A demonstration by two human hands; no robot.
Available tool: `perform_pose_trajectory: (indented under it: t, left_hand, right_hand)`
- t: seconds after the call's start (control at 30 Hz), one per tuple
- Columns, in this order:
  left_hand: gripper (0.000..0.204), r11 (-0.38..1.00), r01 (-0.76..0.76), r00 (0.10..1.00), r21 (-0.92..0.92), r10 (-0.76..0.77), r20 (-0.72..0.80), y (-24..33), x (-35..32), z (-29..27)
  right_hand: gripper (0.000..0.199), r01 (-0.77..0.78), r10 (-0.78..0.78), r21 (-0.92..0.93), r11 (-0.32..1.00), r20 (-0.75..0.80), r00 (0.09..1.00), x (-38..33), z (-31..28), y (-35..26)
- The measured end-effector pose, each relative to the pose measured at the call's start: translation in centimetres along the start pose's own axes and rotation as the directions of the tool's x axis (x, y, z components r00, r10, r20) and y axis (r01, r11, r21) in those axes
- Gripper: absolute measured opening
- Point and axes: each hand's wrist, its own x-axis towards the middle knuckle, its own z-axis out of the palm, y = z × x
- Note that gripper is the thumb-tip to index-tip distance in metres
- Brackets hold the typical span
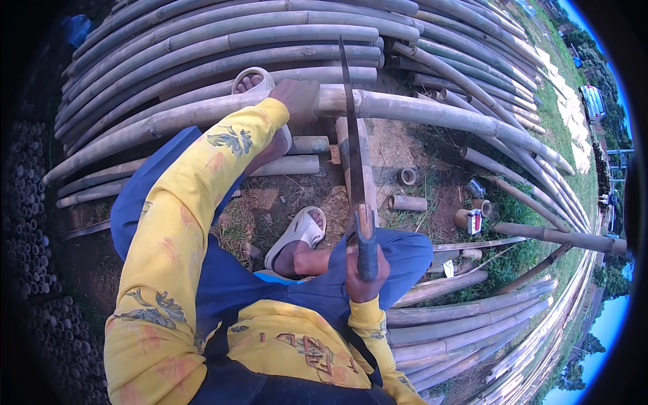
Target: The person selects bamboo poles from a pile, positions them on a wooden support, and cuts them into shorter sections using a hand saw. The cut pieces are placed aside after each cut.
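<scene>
Your right hand [365, 273], low and right of centre in the frame, is clenched around the dark handle of a long machete [352, 145], blade pointing up toward the top centre. Your left hand [297, 98], upper centre, is pressed down on a bamboo pole [418, 111] that crosses the frame from left to right; whether its fingers wrap the pole I cannot tell. The blade passes just right of that hand and over the pole. Your feet in white sandals [297, 233] rest on bare soil, one up by the pole. Containers: short hollow cut bamboo sections [408, 202] lie on the ground right of centre, open ends visible, contents not discernible. Stacked bamboo poles [223, 40] fill the upper frame.
</scene>
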Motion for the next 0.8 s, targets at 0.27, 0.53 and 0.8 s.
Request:
perform_pose_trajectory:
  t: [0.27, 0.53, 0.8]
  left_hand:
    - [0.06, 0.998, 0.041, 0.998, 0.039, -0.043, 0.048, -0.2, 0.4, 0.0]
    - [0.063, 1.0, 0.017, 0.999, 0.025, -0.016, -0.051, -0.8, 0.6, 1.7]
    - [0.062, 1.0, 0.017, 0.998, -0.02, -0.016, 0.056, 0.2, -1.1, 1.2]
  right_hand:
    - [0.016, -0.183, 0.175, 0.089, 0.979, 0.09, 0.98, -0.3, -0.5, -0.8]
    - [0.016, -0.119, 0.115, 0.048, 0.992, 0.09, 0.989, 0.7, -1.1, -1.3]
    - [0.014, -0.141, 0.134, 0.092, 0.986, 0.077, 0.988, -0.9, -1.5, -1.3]
